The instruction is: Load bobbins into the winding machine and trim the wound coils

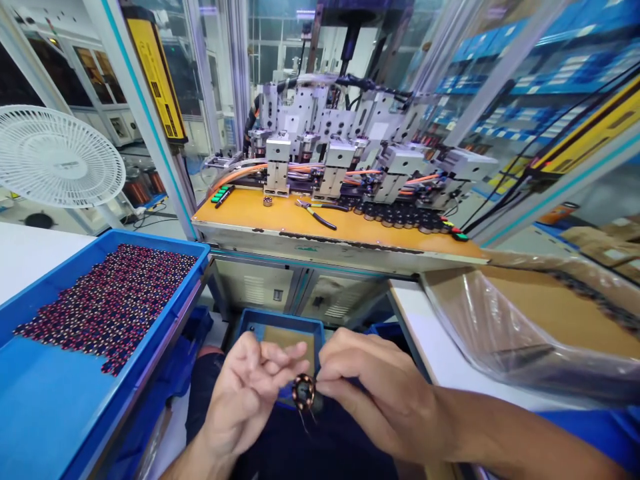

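Observation:
A small motor stator [303, 392] hangs in front of my lap, a dark ring with copper windings and thin loose wire ends trailing below it. At its right edge, my right hand [375, 390] has thumb and forefinger pinched together; whether they grip the rim or a wire there is too small to see. My left hand [250, 383] is on the other side, palm turned up. Its fingers are partly bent and apart, with the tips close to the stator's upper left; contact there cannot be made out.
To the left, a blue tray [200, 250] holds many packed stators. Ahead, a winding machine [340, 157] stands behind an orange worktop [240, 213] bearing pliers [320, 217] and a row of dark round parts [400, 217]. A plastic-lined carton [480, 327] is at right.

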{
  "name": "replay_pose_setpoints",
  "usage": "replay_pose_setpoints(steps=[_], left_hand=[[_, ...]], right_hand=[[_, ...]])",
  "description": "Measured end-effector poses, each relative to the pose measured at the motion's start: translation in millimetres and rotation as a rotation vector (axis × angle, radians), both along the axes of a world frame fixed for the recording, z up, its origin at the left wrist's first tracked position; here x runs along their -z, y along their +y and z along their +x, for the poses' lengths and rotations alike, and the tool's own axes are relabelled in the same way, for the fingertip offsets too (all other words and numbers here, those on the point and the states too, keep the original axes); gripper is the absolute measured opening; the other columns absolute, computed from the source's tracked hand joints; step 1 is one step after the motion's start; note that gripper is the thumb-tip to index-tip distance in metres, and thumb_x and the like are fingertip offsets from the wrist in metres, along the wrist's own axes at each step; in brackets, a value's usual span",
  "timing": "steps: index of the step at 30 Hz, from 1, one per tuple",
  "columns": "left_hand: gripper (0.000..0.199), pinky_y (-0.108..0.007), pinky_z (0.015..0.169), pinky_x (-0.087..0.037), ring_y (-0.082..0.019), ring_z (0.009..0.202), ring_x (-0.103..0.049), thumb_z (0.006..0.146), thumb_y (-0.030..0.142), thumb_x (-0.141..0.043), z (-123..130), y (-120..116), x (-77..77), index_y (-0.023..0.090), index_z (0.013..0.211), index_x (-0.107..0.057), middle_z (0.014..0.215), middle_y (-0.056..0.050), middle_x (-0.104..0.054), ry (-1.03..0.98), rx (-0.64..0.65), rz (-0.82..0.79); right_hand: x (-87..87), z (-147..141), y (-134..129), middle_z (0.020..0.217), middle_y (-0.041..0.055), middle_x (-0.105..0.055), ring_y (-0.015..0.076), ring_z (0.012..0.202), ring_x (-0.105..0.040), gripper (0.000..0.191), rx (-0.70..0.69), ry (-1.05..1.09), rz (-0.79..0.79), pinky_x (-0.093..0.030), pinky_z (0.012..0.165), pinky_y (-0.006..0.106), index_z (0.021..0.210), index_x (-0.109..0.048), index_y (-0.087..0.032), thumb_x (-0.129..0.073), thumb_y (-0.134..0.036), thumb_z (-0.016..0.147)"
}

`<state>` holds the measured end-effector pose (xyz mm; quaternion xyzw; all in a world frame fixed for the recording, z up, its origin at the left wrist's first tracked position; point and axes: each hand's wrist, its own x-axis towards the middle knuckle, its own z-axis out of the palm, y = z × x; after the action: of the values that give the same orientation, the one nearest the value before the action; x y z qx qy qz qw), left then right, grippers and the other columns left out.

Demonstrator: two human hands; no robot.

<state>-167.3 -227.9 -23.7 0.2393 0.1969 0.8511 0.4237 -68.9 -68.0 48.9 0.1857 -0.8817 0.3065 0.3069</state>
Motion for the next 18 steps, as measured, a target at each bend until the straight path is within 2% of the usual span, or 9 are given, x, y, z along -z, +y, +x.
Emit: replay_pose_setpoints(steps=[1, 3, 5, 7, 9, 12, 15, 18], left_hand=[[0.026, -0.031, 0.099, -0.049, -0.021, 0.117, -0.066, 0.082, 0.043, -0.076, -0.5, 1.8, -0.1, 0.024, 0.098, -0.068, 0.107, -0.001, -0.075, 0.015, 0.043, -0.035], [0.044, -0.027, 0.082, -0.053, -0.019, 0.095, -0.072, 0.085, 0.058, -0.065, -0.1, 5.6, 1.4, 0.017, 0.1, -0.068, 0.096, -0.006, -0.074, 0.075, 0.165, -0.116], [0.048, -0.023, 0.059, -0.051, -0.016, 0.064, -0.07, 0.087, 0.06, -0.061, 1.6, 7.3, 4.4, 0.013, 0.094, -0.067, 0.075, -0.005, -0.07, 0.12, 0.277, -0.162], [0.037, -0.02, 0.05, -0.046, -0.014, 0.051, -0.066, 0.087, 0.051, -0.066, 4.0, 5.7, 6.7, 0.015, 0.094, -0.064, 0.065, -0.002, -0.068, 0.133, 0.303, -0.157], [0.025, -0.019, 0.053, -0.048, -0.013, 0.055, -0.068, 0.088, 0.04, -0.069, 5.9, 2.0, 6.5, 0.019, 0.099, -0.061, 0.066, 0.001, -0.069, 0.148, 0.227, -0.203], [0.016, -0.02, 0.063, -0.052, -0.011, 0.065, -0.069, 0.09, 0.027, -0.069, 6.3, -2.0, 2.7, 0.026, 0.101, -0.058, 0.072, 0.004, -0.071, 0.178, -0.032, -0.37], [0.021, -0.021, 0.066, -0.056, -0.01, 0.068, -0.069, 0.083, 0.021, -0.076, 4.9, -1.6, 0.2, 0.026, 0.09, -0.057, 0.086, 0.006, -0.072, 0.231, -0.257, -0.419], [0.027, -0.026, 0.069, -0.061, -0.014, 0.074, -0.073, 0.077, 0.012, -0.079, 2.3, -0.8, 1.9, 0.023, 0.08, -0.054, 0.099, 0.004, -0.072, 0.387, -0.393, -0.373]], right_hand=[[-1.3, -1.1, 0.6, 0.072, 0.0004, -0.062, 0.0092, 0.067, -0.057, 0.016, -0.039, 0.014, 0.018, -0.048, 0.064, 0.019, 0.089, -0.057, -0.017, -0.047, -0.015, 0.101], [-3.7, -3.3, 2.1, 0.072, 0.0011, -0.062, 0.0089, 0.067, -0.057, 0.019, -0.097, 0.033, 0.056, -0.049, 0.066, 0.019, 0.089, -0.057, -0.016, -0.044, -0.017, 0.102], [-4.8, -5.2, 3.2, 0.073, 0.0017, -0.063, 0.0088, 0.067, -0.057, 0.02, -0.113, 0.036, 0.063, -0.049, 0.066, 0.019, 0.089, -0.058, -0.016, -0.044, -0.017, 0.103], [-4.0, -6.6, 2.9, 0.073, 0.002, -0.063, 0.0087, 0.066, -0.057, 0.02, -0.107, 0.033, 0.039, -0.049, 0.066, 0.019, 0.088, -0.059, -0.015, -0.045, -0.017, 0.102], [-0.9, -7.8, 1.4, 0.072, 0.0022, -0.064, 0.0089, 0.067, -0.057, 0.017, -0.097, 0.026, -0.035, -0.049, 0.067, 0.019, 0.087, -0.06, -0.014, -0.049, -0.015, 0.1], [6.9, -10.4, 0.0, 0.072, 0.0031, -0.065, 0.009, 0.068, -0.059, 0.014, -0.043, -0.009, -0.203, -0.049, 0.066, 0.018, 0.083, -0.062, -0.012, -0.056, -0.012, 0.096], [14.5, -12.7, 0.5, 0.07, 0.0029, -0.063, 0.0086, 0.064, -0.056, 0.017, 0.063, -0.071, -0.339, -0.046, 0.061, 0.019, 0.076, -0.063, -0.012, -0.061, -0.015, 0.093], [18.4, -13.2, -0.7, 0.067, 0.0017, -0.062, 0.0082, 0.061, -0.054, 0.023, 0.107, -0.12, -0.434, -0.044, 0.059, 0.019, 0.072, -0.062, -0.013, -0.061, -0.019, 0.093]])
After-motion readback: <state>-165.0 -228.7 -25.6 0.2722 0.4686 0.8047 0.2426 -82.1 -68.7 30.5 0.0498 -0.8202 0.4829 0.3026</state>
